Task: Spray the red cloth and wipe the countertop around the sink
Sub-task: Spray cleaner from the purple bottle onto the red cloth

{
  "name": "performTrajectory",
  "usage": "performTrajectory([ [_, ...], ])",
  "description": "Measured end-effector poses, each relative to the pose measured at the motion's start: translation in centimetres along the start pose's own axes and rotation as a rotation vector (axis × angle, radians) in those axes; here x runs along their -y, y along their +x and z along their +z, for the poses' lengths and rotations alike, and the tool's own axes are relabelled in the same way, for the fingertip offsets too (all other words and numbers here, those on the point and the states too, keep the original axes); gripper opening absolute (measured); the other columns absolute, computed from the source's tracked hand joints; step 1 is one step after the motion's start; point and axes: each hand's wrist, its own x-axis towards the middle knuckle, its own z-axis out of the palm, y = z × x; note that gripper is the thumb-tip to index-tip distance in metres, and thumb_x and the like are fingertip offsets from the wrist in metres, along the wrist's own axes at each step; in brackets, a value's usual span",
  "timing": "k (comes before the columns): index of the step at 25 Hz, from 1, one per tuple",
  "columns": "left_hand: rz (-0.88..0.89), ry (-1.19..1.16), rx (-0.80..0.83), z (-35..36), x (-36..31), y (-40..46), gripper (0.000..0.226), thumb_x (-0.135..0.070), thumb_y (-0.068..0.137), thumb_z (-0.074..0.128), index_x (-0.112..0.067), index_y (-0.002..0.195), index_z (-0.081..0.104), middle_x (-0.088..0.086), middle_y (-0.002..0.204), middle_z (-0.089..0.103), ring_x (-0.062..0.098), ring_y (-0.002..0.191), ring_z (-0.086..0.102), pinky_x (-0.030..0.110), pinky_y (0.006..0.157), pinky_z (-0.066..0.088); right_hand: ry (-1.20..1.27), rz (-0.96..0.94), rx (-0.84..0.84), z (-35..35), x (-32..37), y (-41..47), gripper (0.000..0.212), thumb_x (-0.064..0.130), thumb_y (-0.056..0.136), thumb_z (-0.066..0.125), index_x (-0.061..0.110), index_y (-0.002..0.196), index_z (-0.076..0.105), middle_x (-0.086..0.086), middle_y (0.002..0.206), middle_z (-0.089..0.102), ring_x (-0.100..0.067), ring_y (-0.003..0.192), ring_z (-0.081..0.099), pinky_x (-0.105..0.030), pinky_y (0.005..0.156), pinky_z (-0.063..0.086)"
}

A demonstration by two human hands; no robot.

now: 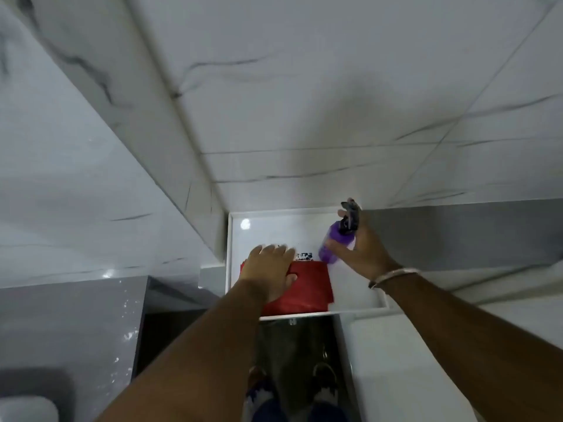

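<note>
A red cloth [307, 287] lies flat on a small white shelf-like countertop [268, 229] against the marble wall. My left hand [269, 269] rests on the cloth's left part, fingers spread and pressing on it. My right hand [361, 248] holds a purple spray bottle [333, 243] with a black trigger head, just right of and above the cloth, tilted toward it. No sink is in view.
White marble tile walls [304, 102] rise behind and to the left. A grey ledge [457, 233] runs to the right and a grey surface [61, 315] at lower left. A small dark printed mark [304, 256] lies beyond the cloth. My feet [323, 376] stand on the dark floor below.
</note>
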Motion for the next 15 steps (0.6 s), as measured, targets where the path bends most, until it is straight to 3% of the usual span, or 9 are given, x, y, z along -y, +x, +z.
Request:
performTrajectory([
  [1, 0.043, 0.016, -0.008, 0.4, 0.3, 0.1, 0.057, -0.051, 0.09, 0.052, -0.022, 0.138, 0.042, 0.005, 0.137, 0.058, 0.029, 0.126, 0.052, 0.048, 0.111, 0.035, 0.065, 0.021, -0.014, 0.6, 0.0, 0.5, 0.09, 0.023, 0.082, 0.076, 0.025, 0.151, 0.02, 0.008, 0.136, 0.052, -0.005, 0.119, 0.052, -0.005, 0.095, 0.037],
  [5, 0.053, 0.031, -0.043, 1.3, 0.6, 0.6, 0.054, -0.05, 0.086, 0.065, -0.02, 0.128, 0.05, 0.006, 0.114, 0.07, 0.029, 0.106, 0.063, 0.047, 0.105, 0.04, 0.135, 0.029, -0.108, 2.0, -0.1, 0.7, 0.084, 0.005, 0.082, 0.072, 0.023, 0.149, 0.023, 0.012, 0.113, 0.06, 0.008, 0.103, 0.057, -0.009, 0.089, 0.046],
  [8, -0.01, -0.064, 0.102, -0.3, 0.5, 1.9, 0.045, -0.047, 0.082, 0.069, -0.018, 0.114, 0.06, 0.004, 0.103, 0.071, 0.027, 0.096, 0.064, 0.041, 0.092, 0.045, 0.211, -0.055, -0.142, 1.0, 0.4, -0.1, 0.096, 0.003, 0.081, 0.07, 0.039, 0.149, 0.012, 0.0, 0.107, 0.062, -0.003, 0.105, 0.059, -0.009, 0.09, 0.044],
  [10, -0.05, -0.308, 0.301, -1.9, 0.7, 2.4, 0.026, -0.038, 0.081, 0.067, -0.016, 0.094, 0.066, 0.003, 0.093, 0.067, 0.023, 0.09, 0.064, 0.033, 0.079, 0.05, 0.246, -0.095, -0.117, -0.4, 1.3, -0.6, 0.1, 0.011, 0.077, 0.072, 0.045, 0.149, 0.012, -0.003, 0.104, 0.065, -0.013, 0.102, 0.062, -0.015, 0.09, 0.048],
  [12, -0.133, -0.638, 0.346, -3.2, 1.5, 2.4, 0.015, -0.028, 0.08, 0.065, -0.018, 0.069, 0.065, -0.001, 0.074, 0.063, 0.018, 0.074, 0.063, 0.025, 0.063, 0.046, 0.286, -0.096, -0.064, -1.7, 2.4, -1.0, 0.099, 0.017, 0.073, 0.073, 0.046, 0.149, 0.017, -0.001, 0.097, 0.067, -0.016, 0.093, 0.065, -0.019, 0.084, 0.052],
  [15, -0.37, -1.171, 0.215, -4.6, 2.6, 1.3, 0.01, -0.018, 0.083, 0.065, -0.015, 0.079, 0.074, 0.0, 0.074, 0.073, 0.014, 0.065, 0.069, 0.023, 0.061, 0.052, 0.313, -0.098, 0.023, -2.4, 4.1, -1.3, 0.089, 0.016, 0.069, 0.07, 0.045, 0.143, 0.031, 0.001, 0.087, 0.066, -0.016, 0.082, 0.065, -0.018, 0.075, 0.053],
])
